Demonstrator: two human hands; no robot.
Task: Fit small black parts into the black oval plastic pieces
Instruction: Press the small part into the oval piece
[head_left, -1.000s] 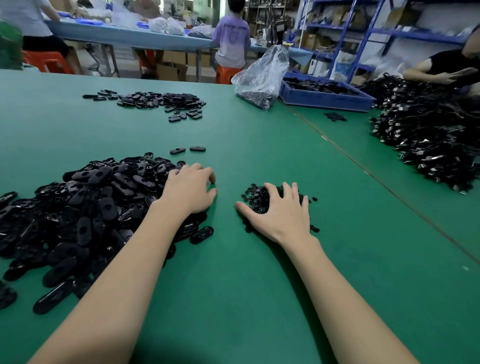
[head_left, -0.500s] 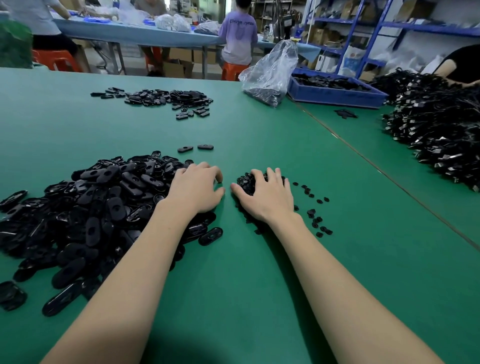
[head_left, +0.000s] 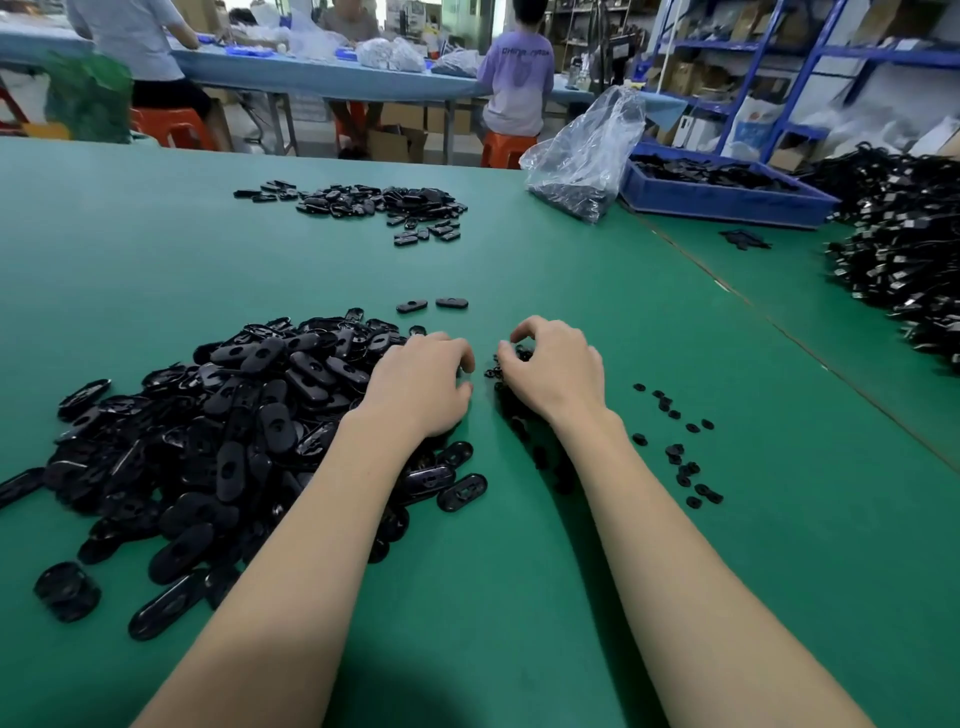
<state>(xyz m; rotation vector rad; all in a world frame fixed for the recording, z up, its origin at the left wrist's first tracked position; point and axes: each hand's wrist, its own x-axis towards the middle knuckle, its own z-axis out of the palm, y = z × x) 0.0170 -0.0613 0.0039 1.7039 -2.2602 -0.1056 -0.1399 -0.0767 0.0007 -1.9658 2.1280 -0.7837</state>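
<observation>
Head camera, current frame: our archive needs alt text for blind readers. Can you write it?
Two bare forearms reach over a green table: the left hand rests curled on a large pile of black oval pieces, the right hand curls over a small heap of small black parts. More parts lie scattered to the right.

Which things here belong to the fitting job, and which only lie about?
For the job:
- pile of oval pieces
- small black parts
- left hand
- right hand

Lying about:
- clear plastic bag
- blue tray
- heap of black cables
</observation>
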